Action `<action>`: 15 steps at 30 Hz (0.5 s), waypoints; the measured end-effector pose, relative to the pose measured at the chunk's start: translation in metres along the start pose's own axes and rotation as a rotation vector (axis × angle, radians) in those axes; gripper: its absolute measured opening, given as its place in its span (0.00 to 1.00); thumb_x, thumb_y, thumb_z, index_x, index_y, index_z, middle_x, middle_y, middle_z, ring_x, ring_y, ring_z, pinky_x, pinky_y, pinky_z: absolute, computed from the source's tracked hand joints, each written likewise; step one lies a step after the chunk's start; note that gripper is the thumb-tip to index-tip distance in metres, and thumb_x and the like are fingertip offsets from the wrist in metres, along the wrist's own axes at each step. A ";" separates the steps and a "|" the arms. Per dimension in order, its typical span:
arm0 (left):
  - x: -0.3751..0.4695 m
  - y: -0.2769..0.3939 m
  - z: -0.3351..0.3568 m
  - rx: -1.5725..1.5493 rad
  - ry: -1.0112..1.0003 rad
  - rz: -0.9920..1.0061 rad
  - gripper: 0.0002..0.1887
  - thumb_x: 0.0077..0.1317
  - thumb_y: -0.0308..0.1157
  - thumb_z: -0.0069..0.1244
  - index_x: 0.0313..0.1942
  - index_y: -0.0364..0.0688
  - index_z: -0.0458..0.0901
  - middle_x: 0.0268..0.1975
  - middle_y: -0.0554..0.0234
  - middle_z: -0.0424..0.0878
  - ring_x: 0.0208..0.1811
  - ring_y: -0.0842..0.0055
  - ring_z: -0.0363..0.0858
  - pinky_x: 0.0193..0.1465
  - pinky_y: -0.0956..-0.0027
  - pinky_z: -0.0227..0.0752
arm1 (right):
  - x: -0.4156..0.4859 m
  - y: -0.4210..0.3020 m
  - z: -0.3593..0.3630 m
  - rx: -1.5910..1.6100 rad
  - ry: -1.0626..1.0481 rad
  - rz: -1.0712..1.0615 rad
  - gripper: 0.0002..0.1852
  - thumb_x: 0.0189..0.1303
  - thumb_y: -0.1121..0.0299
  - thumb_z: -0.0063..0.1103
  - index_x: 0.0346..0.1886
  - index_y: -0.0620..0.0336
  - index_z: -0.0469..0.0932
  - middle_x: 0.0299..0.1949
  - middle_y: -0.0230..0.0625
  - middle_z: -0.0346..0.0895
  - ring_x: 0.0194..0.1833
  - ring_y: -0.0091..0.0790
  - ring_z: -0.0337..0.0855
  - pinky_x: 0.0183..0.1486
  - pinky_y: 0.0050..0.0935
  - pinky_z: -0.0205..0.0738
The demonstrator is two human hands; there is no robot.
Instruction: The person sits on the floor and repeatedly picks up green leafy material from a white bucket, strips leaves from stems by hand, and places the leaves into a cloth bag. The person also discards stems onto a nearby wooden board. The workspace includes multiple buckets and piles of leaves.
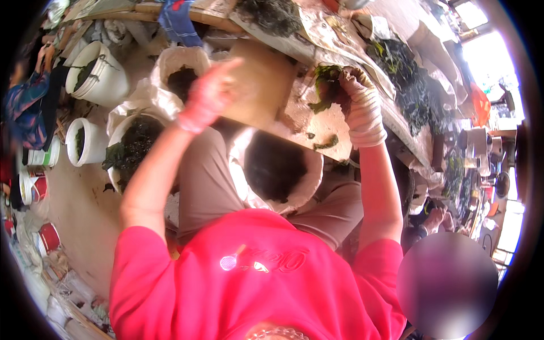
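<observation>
My right hand [361,102], in a ribbed cloth glove, pinches a clump of wet green-brown seaweed [326,87] above the right end of a board [259,80]. My left hand [212,95], blurred by motion, is over the board's left part. Its fingers look spread, and nothing shows in them. A few seaweed scraps [327,142] lie on the board near its front right edge. Between my knees stands a white-lined bucket [312,178] with dark contents. Left of my knee, a white tub [112,174] is heaped with dark seaweed [140,138].
A white sack [163,63] with dark contents stands behind my left hand. White buckets [112,83] line the left side. Seaweed piles [408,85] cover the long bench [403,131] on the right. Other people's hands [46,53] show at far left and right.
</observation>
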State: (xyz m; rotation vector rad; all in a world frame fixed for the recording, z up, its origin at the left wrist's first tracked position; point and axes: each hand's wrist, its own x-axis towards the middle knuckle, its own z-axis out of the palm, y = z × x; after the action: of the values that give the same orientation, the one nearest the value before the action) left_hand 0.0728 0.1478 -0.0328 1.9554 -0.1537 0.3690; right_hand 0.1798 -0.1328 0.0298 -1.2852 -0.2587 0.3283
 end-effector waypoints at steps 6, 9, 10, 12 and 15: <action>0.034 0.055 0.029 -0.689 -0.257 -0.124 0.21 0.62 0.29 0.52 0.55 0.40 0.70 0.48 0.65 0.77 0.51 0.77 0.74 0.51 0.72 0.71 | -0.009 -0.022 0.068 -0.135 -0.146 0.071 0.11 0.60 0.67 0.57 0.42 0.61 0.75 0.31 0.28 0.76 0.29 0.18 0.73 0.31 0.18 0.69; 0.031 0.060 0.012 -0.277 -0.326 -0.099 0.11 0.66 0.28 0.46 0.48 0.40 0.74 0.37 0.68 0.79 0.39 0.81 0.77 0.42 0.76 0.74 | -0.011 -0.036 0.064 -0.291 -0.195 0.152 0.12 0.59 0.66 0.58 0.44 0.60 0.75 0.30 0.27 0.76 0.28 0.17 0.72 0.30 0.18 0.67; 0.028 0.054 -0.003 -0.366 -0.287 -0.141 0.09 0.67 0.28 0.45 0.46 0.39 0.75 0.33 0.69 0.78 0.35 0.83 0.77 0.39 0.78 0.74 | -0.013 -0.040 0.061 -0.359 -0.228 0.181 0.13 0.58 0.66 0.59 0.44 0.61 0.76 0.29 0.26 0.76 0.28 0.17 0.71 0.29 0.18 0.66; 0.022 0.050 -0.025 -0.405 -0.180 -0.170 0.07 0.68 0.28 0.43 0.42 0.40 0.77 0.28 0.72 0.76 0.28 0.85 0.75 0.31 0.80 0.73 | -0.020 -0.040 0.056 -0.560 -0.363 0.165 0.14 0.57 0.66 0.60 0.46 0.60 0.77 0.27 0.26 0.75 0.24 0.14 0.68 0.25 0.17 0.61; 0.017 0.070 -0.043 -0.099 -0.168 -0.177 0.06 0.67 0.28 0.45 0.40 0.39 0.77 0.24 0.73 0.73 0.25 0.89 0.70 0.26 0.82 0.65 | -0.040 -0.036 0.050 -0.750 -0.495 0.244 0.13 0.56 0.67 0.61 0.44 0.61 0.79 0.22 0.23 0.71 0.23 0.14 0.65 0.25 0.17 0.60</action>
State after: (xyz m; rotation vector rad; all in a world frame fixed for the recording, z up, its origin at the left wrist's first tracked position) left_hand 0.0611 0.1598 0.0497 1.8837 -0.1039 0.0796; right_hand 0.1282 -0.1120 0.0776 -1.9696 -0.6919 0.8116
